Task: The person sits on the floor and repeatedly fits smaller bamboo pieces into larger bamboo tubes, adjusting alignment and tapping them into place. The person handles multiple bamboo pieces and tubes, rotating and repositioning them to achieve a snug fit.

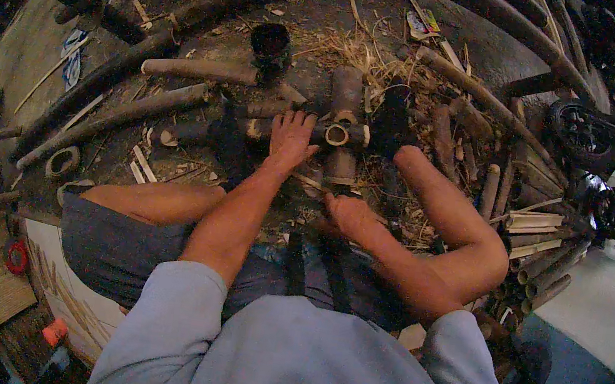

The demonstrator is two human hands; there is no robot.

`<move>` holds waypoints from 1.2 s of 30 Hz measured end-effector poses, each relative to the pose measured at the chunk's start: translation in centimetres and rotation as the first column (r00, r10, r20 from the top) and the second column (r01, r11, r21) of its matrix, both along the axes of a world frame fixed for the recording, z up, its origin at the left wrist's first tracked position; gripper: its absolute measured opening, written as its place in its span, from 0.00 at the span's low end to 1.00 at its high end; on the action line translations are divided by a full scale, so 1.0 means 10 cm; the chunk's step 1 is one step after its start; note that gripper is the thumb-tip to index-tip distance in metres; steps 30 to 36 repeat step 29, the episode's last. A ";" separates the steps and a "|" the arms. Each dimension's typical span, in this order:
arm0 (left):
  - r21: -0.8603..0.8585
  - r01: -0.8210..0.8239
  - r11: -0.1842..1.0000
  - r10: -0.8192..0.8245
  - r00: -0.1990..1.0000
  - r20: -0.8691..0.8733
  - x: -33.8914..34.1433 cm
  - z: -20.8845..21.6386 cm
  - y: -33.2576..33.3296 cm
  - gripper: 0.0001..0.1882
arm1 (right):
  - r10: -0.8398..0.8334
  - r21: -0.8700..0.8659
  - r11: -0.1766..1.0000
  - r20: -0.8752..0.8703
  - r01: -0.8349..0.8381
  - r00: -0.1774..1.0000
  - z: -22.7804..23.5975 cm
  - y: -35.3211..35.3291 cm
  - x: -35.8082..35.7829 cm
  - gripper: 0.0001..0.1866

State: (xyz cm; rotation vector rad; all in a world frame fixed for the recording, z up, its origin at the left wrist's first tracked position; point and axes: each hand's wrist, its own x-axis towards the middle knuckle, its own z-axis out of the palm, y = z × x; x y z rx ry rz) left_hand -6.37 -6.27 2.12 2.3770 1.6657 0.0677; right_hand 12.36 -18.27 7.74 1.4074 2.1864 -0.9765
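Observation:
On the ground before me a short bamboo tube (357,136) lies crosswise, with a round hole and a pale ring (337,134) on its upper side. Beneath it runs a thicker bamboo piece (339,167), pointing away from me. My left hand (293,137) is laid over the left part of the crosswise tube, its fingers bent over the far side and gripping it. Nearer to me and to the right, my right hand (351,217) is closed around a thin pale strip (309,182), which sticks out to the left. Whether the strip is a blade or bamboo I cannot tell.
Bamboo poles (111,119) lie to the left and far side. A dark pot-like container (270,47) stands beyond my left hand. Shavings (365,52) litter the ground. Cut tubes (544,281) are stacked at right, near a motorbike wheel (580,138).

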 end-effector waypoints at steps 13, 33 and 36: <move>-0.008 0.037 0.999 -0.037 0.999 0.014 -0.04 -0.08 0.07 0.41 | -0.857 -0.530 0.297 -0.515 0.795 -0.022 1.34 0.14 0.72 0.14; -0.277 0.284 0.918 -0.222 0.946 0.236 -0.06 -0.05 0.43 0.50 | -0.886 -0.667 -0.065 -0.304 0.742 -0.351 -0.15 0.26 -0.70 0.12; -0.277 0.284 0.918 -0.222 0.946 0.236 -0.06 -0.05 0.43 0.50 | -0.886 -0.667 -0.065 -0.304 0.742 -0.351 -0.15 0.26 -0.70 0.12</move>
